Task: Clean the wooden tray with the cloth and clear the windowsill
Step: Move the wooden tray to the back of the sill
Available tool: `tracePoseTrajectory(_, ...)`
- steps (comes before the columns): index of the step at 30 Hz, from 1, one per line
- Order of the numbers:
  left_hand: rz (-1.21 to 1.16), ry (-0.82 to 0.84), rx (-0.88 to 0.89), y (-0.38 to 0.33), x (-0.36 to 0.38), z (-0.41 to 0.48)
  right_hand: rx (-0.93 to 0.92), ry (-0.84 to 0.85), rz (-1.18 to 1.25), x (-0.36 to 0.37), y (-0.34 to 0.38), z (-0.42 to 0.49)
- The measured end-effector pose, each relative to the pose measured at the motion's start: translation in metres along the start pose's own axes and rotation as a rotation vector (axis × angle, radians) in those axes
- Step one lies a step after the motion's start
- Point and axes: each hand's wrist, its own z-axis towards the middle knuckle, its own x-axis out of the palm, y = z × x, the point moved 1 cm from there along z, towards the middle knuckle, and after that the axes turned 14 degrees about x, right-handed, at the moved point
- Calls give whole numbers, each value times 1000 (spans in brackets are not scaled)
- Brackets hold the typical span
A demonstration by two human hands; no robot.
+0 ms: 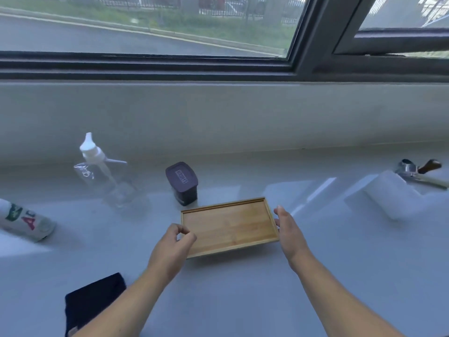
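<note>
I bracket the wooden tray (229, 226) on the pale windowsill (315, 276): left hand (173, 249) curled loosely at its near-left corner, gripping nothing, right hand (289, 231) open-fingered against its right edge. Wiping seems not yet begun; next I must fetch the dark cloth (93, 302) lying near-left, below the window (145, 25).

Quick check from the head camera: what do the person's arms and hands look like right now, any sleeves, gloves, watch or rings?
Both forearms are bare as far as the view reaches, with no sleeve cuffs showing. The left hand and right hand wear no gloves. No watch, bracelet or ring is visible on either wrist or on the fingers that show. No markings can be made out.
</note>
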Motion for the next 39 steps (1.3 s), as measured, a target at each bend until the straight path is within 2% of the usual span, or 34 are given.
tracePoseTrajectory(6,27,-32,2,-43,59,42,-25,-13,-32,-59,20,56)
tracePoseTrajectory(11,63,-75,30,-70,83,85,-36,-8,-12,-75,47,96)
tracePoseTrajectory(21,175,-134,4,-93,98,172,-48,-1,-37,-65,96,173)
tracePoseTrajectory(26,207,-125,24,-98,105,210,6,5,-8,-58,116,205)
tracePoseTrajectory(39,178,-171,-6,-90,109,243,-23,15,-4,-47,123,244)
